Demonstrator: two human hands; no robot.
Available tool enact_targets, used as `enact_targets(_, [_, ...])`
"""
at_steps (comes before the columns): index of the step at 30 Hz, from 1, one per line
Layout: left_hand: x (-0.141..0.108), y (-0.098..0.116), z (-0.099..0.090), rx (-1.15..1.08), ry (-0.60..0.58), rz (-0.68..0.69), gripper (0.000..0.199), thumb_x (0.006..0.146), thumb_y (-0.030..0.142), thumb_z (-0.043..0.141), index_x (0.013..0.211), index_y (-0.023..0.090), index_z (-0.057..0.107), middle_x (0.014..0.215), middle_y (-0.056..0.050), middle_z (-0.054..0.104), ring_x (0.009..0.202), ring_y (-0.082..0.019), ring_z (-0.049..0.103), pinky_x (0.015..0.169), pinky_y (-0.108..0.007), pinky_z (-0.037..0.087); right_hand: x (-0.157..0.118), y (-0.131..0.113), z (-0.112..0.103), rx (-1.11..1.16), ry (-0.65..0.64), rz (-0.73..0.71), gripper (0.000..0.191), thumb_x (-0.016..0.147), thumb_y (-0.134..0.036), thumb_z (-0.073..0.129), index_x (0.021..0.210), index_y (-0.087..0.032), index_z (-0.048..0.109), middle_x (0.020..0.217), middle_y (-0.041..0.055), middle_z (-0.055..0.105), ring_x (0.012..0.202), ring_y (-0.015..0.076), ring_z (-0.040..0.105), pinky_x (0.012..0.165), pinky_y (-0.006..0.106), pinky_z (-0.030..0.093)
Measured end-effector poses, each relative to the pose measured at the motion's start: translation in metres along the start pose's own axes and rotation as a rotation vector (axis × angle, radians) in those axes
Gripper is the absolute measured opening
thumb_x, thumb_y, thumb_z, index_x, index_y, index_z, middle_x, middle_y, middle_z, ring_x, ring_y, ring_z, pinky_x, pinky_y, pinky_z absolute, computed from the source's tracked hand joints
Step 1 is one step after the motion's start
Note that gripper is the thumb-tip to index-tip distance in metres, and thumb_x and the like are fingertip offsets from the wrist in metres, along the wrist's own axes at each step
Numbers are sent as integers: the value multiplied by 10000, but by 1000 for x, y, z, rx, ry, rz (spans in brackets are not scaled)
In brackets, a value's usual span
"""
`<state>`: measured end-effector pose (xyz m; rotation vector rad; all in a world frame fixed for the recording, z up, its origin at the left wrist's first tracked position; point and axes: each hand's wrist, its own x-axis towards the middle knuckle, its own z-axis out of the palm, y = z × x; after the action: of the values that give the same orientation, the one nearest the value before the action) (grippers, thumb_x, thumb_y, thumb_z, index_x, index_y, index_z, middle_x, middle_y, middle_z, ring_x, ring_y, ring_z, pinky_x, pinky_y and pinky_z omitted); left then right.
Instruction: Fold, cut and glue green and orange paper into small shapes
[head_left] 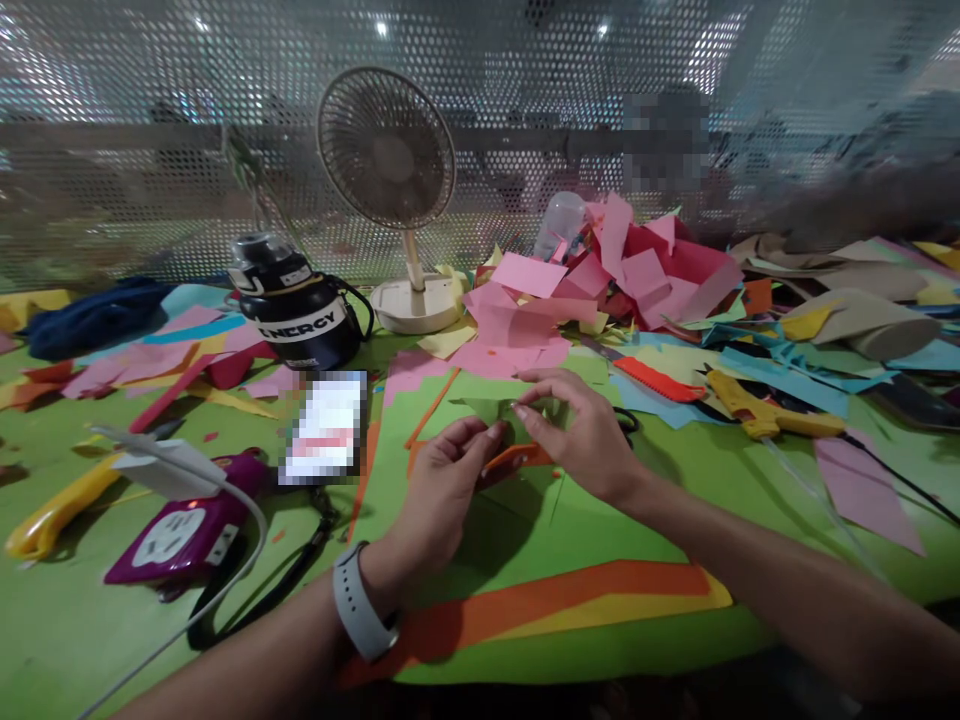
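Observation:
A small dark green piece of paper (486, 408) is held up between my two hands over a bright green sheet (585, 530). My left hand (448, 475), with a pale watch band at the wrist, pinches its lower edge between thumb and fingertips. From the other side my right hand (577, 425) grips it with thumb and forefinger, the other fingers curled loosely. Just under the fingertips an orange strip (517, 462) shows, partly hidden by the hands. Black scissor-like loops (627, 422) peek out behind my right hand.
A phone (324, 428), purple power socket (176, 525) and yellow tool (64, 505) lie left. Behind stand a black jug (300, 315) and fan (390, 160). Pink paper scraps (555, 290), an orange-red cutter (660, 380) and yellow glue gun (765, 408) lie right.

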<state>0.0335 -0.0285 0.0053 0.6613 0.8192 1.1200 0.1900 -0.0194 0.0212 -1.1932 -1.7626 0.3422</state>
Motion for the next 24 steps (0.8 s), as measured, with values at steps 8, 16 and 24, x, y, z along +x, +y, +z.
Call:
enact_targets(8, [2,2,-2,37,-12,-12,304,593,282,876,631,157,601,643,39,601,614,-93,589,634,-239,567,3,6,-1,85,-78,3,37,851,-210,614,860,-210,650,1046,75,696,1024,215,634,925,393,485])
enact_targets(16, [16,13,-10,24,61,99,280,601,258,858,620,157,597,653,45,589,620,-93,578,680,-267,573,23,-10,-49,-148,-255,-64,175,902,-244,579,995,-204,722,997,62,710,941,205,648,886,378,506])
enact_targets(24, [24,12,-18,-12,83,133,194,663,193,806,635,162,617,657,39,582,608,-90,563,664,-270,561,-54,-7,-56,-669,-499,-248,507,956,-493,463,1261,-130,642,1357,196,564,1278,347,480,1042,555,415])
